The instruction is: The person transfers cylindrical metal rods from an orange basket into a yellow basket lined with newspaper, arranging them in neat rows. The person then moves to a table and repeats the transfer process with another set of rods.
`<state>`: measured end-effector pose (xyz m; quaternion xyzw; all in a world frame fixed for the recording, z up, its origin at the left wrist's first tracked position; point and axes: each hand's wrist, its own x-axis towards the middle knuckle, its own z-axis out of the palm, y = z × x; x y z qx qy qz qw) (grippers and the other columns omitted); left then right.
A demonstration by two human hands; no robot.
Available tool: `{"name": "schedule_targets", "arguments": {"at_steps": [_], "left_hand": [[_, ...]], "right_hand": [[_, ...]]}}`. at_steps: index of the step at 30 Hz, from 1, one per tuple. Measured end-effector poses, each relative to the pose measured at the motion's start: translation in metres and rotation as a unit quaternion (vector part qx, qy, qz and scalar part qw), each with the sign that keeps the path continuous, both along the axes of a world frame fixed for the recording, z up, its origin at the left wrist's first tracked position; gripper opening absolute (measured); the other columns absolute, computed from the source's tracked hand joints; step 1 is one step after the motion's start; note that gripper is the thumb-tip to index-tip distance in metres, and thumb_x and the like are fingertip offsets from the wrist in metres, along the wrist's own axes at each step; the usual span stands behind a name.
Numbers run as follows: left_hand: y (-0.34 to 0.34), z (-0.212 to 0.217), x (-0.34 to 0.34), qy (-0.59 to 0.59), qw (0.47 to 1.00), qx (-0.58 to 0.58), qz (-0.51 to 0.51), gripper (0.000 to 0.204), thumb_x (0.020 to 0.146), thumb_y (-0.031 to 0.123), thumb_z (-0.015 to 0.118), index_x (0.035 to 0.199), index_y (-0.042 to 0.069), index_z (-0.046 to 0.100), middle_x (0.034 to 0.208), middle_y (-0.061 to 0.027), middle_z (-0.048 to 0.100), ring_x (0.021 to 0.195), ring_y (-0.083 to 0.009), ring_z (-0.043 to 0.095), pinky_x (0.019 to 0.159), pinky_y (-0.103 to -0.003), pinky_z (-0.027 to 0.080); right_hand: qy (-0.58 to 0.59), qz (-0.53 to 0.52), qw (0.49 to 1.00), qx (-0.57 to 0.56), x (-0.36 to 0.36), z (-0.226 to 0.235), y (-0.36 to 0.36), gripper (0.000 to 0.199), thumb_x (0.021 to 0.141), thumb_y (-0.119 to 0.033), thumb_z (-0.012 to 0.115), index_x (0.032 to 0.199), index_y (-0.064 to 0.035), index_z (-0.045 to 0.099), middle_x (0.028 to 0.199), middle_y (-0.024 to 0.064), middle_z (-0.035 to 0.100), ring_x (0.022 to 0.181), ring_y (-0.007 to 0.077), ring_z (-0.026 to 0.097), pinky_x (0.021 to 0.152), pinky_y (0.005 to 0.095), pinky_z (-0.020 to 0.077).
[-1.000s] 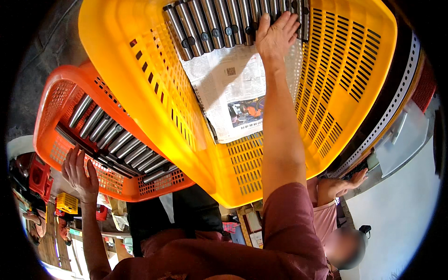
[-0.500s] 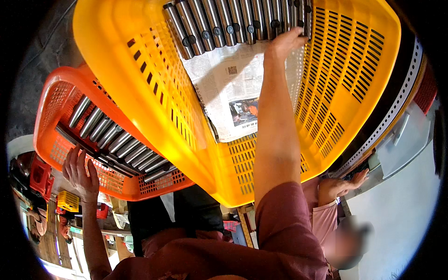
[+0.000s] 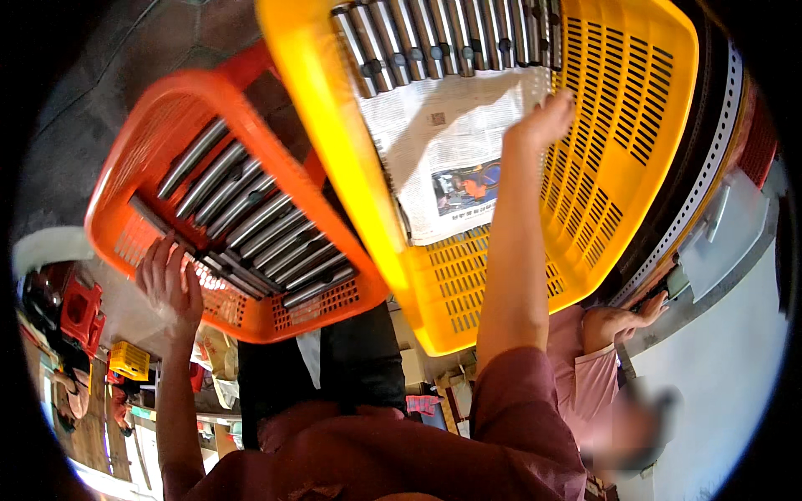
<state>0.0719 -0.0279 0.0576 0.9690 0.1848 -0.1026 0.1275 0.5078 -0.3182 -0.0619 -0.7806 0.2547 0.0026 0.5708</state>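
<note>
The steel rods (image 3: pixel 451 37) sit lined up on newspaper (image 3: pixel 443 159) top-centre in the yellow basket (image 3: pixel 635 125), probably padding, right hand (image 3: pixel 543 121) curled with nothing in its grip, left hand (image 3: pixel 170 280) spread flat over the orange basket's (image 3: pixel 125 167) rods (image 3: pixel 251 225) lower left.
</note>
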Motion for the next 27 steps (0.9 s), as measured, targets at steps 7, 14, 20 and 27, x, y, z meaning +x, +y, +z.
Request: {"name": "schedule_targets", "arguments": {"at_steps": [7, 14, 20, 27], "left_hand": [[0.0, 0.003, -0.011, -0.083, 0.995, 0.008, 0.059, 0.041, 0.079, 0.007, 0.058, 0.119, 0.01, 0.058, 0.133, -0.0102, 0.05, 0.125, -0.0319, 0.042, 0.106, -0.048, 0.026], [0.01, -0.012, -0.018, -0.284, 0.925, -0.049, 0.247, 0.061, 0.077, 0.001, 0.057, 0.135, -0.003, 0.038, 0.143, -0.0223, 0.034, 0.131, -0.0382, 0.032, 0.109, -0.049, 0.021], [0.01, -0.01, -0.028, -0.272, 0.914, -0.094, 0.288, 0.074, 0.078, 0.005, 0.06, 0.141, -0.006, 0.023, 0.147, -0.024, 0.025, 0.134, -0.0402, 0.026, 0.108, -0.05, 0.019], [0.01, -0.029, -0.036, -0.334, 0.807, -0.23, 0.429, 0.076, 0.08, 0.002, 0.06, 0.143, -0.004, 0.018, 0.145, -0.0263, 0.022, 0.135, -0.0421, 0.023, 0.111, -0.046, 0.022]], "right_hand": [[-0.26, 0.2, 0.933, 0.146, -0.11, 0.18, 0.07, 0.041, 0.098, -0.033, 0.046, 0.117, 0.0025, 0.051, 0.109, 0.014, 0.06, 0.096, 0.0226, 0.058, 0.087, 0.0353, 0.0449], [-0.192, 0.729, 0.633, -0.177, -0.242, 0.159, 0.162, 0.043, 0.082, -0.005, 0.054, 0.125, -0.0031, 0.052, 0.122, 0.0185, 0.055, 0.112, 0.0348, 0.053, 0.096, 0.0436, 0.0426], [-0.351, 0.786, 0.306, -0.407, -0.214, 0.097, 0.221, 0.053, 0.086, -0.009, 0.047, 0.138, -0.0081, 0.039, 0.14, 0.0173, 0.042, 0.131, 0.0315, 0.04, 0.106, 0.0436, 0.0349], [-0.336, 0.789, 0.283, -0.429, -0.207, 0.093, 0.253, 0.058, 0.079, -0.014, 0.057, 0.134, -0.0043, 0.041, 0.115, 0.0152, 0.052, 0.111, 0.0316, 0.053, 0.094, 0.0438, 0.0436]]}}
